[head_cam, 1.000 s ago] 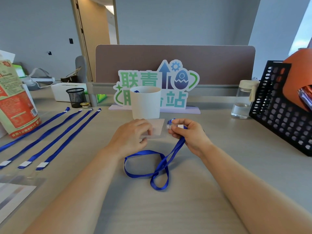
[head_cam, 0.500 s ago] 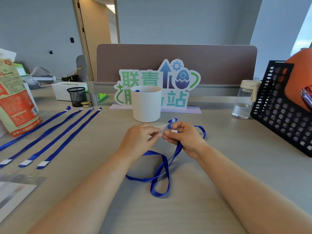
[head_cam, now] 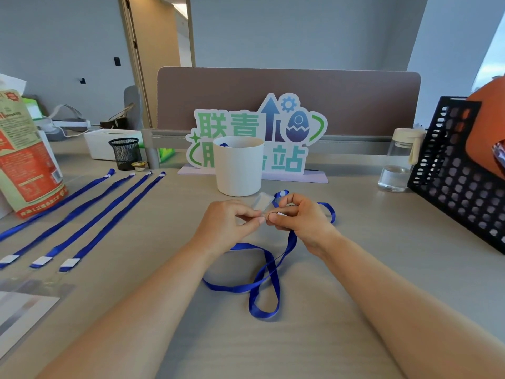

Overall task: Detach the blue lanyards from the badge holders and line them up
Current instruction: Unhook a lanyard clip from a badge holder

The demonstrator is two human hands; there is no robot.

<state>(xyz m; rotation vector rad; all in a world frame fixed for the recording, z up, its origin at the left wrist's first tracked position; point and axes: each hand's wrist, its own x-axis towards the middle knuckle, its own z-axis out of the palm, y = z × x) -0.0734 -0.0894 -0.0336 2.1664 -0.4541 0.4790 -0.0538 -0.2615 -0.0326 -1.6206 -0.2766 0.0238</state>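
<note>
A blue lanyard [head_cam: 263,280] lies in loose loops on the desk in front of me. My right hand [head_cam: 299,218] pinches its clip end just above the desk. My left hand [head_cam: 226,221] pinches the lower edge of a small clear badge holder [head_cam: 261,201], which stands up between my hands, tilted. The fingertips of both hands meet at the clip. Several detached blue lanyards [head_cam: 90,214] lie straight and parallel at the left, white tabs toward me. Clear badge holders [head_cam: 24,305] lie at the near left edge.
A white cup [head_cam: 238,165] stands just behind my hands, before a green and blue sign [head_cam: 257,138]. A red snack bag [head_cam: 24,157] and mesh pen cup [head_cam: 124,153] are at left. A water bottle [head_cam: 397,162] and black perforated rack [head_cam: 461,170] are at right.
My hands have come together. The badge holder has tipped from lying flat under my left hand to standing between my fingertips. The lanyard's far loop has slid out to the right of my right hand.
</note>
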